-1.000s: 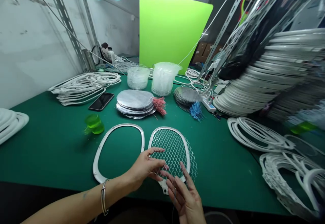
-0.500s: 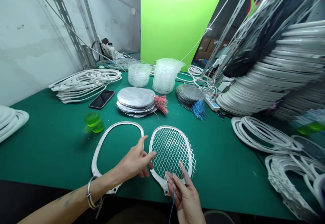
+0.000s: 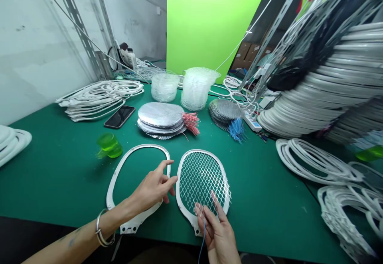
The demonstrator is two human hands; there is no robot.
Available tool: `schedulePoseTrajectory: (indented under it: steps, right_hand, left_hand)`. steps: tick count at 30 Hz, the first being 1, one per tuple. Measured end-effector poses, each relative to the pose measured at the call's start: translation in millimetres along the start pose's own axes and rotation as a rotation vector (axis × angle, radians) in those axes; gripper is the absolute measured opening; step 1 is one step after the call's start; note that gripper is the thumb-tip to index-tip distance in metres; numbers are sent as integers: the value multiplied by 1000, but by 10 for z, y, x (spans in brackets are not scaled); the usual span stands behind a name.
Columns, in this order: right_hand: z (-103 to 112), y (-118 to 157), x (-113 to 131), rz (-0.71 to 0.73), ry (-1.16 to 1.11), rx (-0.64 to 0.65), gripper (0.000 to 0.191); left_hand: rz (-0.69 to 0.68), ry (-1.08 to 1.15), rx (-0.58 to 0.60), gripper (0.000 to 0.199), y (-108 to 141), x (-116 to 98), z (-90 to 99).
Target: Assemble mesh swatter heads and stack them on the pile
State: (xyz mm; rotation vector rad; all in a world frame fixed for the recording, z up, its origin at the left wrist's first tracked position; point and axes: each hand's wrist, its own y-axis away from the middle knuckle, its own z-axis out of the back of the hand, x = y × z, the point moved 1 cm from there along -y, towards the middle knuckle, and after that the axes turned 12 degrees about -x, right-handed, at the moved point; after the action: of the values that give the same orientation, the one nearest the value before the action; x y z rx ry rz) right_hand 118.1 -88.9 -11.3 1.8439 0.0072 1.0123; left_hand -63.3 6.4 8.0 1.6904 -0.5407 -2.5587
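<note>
Moved since the prior frame: the left hand [image 3: 152,188] has shifted off the meshed racket frame [image 3: 200,176] onto the bare racket frame [image 3: 109,194]. Both lie side by side on the green bench mat [image 3: 60,176], bare frame left, long axes running away from me, necks nearest. Left fingers [image 3: 167,165] rest loosely at the bare rim; I read the right hand [image 3: 217,232] as pinching a blue wire [image 3: 204,232] at the mesh.

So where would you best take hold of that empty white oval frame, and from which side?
I'd take the empty white oval frame by its flat neck, coming from the near side, at the table's front edge. That neck looks like the broadest solid part and points toward the person, while the thin oval rim lies flat on the green mat, so it would likely be harder to pinch.
</note>
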Motion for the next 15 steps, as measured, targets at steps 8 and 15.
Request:
schedulePoseTrajectory:
  steps: [8,15]
  right_hand:
    - [38,-152,-67,-45,-6,-14,108]
    - [55,-209,-108,-27,20,-2,99]
  left_hand:
    - [-398,-309,-149,31,3,-94,-135]
    - [-751,-627,67,53,-256,-48,-617]
